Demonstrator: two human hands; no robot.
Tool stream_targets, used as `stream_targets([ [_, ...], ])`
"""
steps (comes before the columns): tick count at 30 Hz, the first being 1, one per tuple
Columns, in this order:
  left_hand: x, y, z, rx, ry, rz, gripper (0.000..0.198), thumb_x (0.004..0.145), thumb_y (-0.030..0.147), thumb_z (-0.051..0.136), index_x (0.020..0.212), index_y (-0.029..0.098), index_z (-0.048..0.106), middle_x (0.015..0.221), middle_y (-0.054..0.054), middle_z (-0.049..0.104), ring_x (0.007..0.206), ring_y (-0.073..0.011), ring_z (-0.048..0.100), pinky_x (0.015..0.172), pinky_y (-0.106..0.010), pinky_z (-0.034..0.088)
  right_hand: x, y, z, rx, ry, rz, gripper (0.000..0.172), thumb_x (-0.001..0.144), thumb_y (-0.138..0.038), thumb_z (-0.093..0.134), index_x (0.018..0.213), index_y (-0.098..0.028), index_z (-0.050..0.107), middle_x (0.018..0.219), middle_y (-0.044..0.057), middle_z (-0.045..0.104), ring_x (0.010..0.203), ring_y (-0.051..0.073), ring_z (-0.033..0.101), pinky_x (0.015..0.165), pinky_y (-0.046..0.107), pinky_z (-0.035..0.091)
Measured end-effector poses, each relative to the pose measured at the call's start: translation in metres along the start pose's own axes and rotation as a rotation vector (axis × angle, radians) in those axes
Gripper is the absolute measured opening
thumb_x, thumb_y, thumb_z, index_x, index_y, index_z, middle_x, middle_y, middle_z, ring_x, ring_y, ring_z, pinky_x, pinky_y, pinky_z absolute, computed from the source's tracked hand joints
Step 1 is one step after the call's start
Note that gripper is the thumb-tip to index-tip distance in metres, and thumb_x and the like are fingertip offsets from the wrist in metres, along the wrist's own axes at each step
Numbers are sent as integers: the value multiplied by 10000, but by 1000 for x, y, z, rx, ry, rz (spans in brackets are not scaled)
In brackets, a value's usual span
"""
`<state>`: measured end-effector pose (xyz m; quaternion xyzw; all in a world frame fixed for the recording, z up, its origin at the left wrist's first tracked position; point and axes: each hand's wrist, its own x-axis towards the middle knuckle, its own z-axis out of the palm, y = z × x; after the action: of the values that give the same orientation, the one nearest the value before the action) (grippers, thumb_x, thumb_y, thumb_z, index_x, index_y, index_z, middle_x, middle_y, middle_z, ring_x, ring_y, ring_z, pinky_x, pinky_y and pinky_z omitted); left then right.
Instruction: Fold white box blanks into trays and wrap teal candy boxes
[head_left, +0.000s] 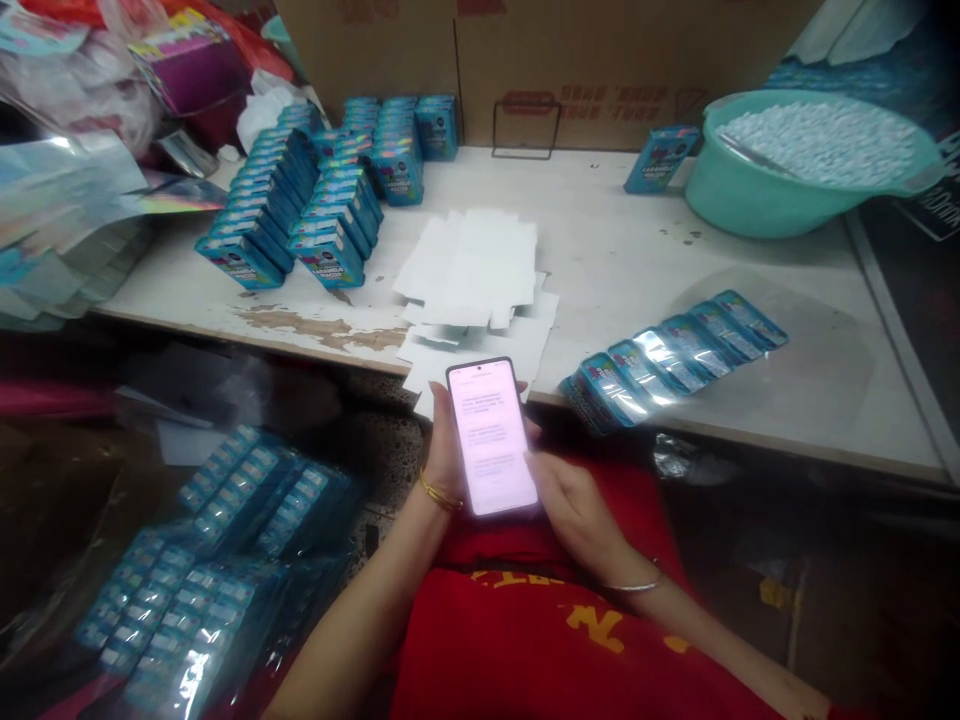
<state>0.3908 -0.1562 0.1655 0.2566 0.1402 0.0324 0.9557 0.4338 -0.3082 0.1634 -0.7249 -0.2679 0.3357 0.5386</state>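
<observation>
A smartphone point(493, 440) with a lit white screen and lines of text is held above my lap, just below the table edge. My left hand point(445, 450) wraps its left side, with fingertips showing past the right edge. My right hand point(576, 505) supports the lower right side, thumb near the screen and the other fingers hidden behind. Beyond the phone lies a pile of flat white cardboard pieces point(472, 265). To the right, a row of blue tins in clear wrap point(675, 352) lies at the table's front edge.
Rows of blue boxes point(326, 255) stand at the left of the white table point(592, 250). A single blue box point(660, 160) stands beside a green basin point(757, 205) of pale candies point(825, 142). Plastic-wrapped blue packs point(217, 560) are stacked at lower left. Cardboard point(600, 60) closes the back.
</observation>
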Motion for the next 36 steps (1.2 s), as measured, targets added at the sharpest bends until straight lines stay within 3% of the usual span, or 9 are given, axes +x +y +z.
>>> stream_targets([
  [4,1,-1,1,5,21,-13,997,735,829,122,1234,60,513,833,-179,681,707,-248,662,644,-350,525,-2,2,3,-145,39,6,348,810,-521,597,868,-179,626,793,42,660,695,179,585,608,252,459],
  [7,1,-1,2,14,33,-13,992,740,825,111,1236,64,510,844,-186,682,702,-254,664,620,-350,525,-3,1,3,-198,31,18,453,718,-546,687,990,-190,624,894,66,680,752,211,617,655,288,495],
  [29,-3,3,0,19,54,-8,989,752,816,93,1206,60,542,834,-173,685,747,-274,671,632,-371,531,-6,-7,-1,-191,-82,-38,443,721,-480,713,1046,-196,612,955,85,673,880,260,614,759,356,494],
  [36,-3,0,-3,8,45,-28,988,758,811,117,1226,46,529,847,-192,688,741,-269,676,643,-356,535,-4,-1,-1,-95,-55,6,366,885,-514,488,933,-187,645,868,62,680,811,222,614,719,314,498],
])
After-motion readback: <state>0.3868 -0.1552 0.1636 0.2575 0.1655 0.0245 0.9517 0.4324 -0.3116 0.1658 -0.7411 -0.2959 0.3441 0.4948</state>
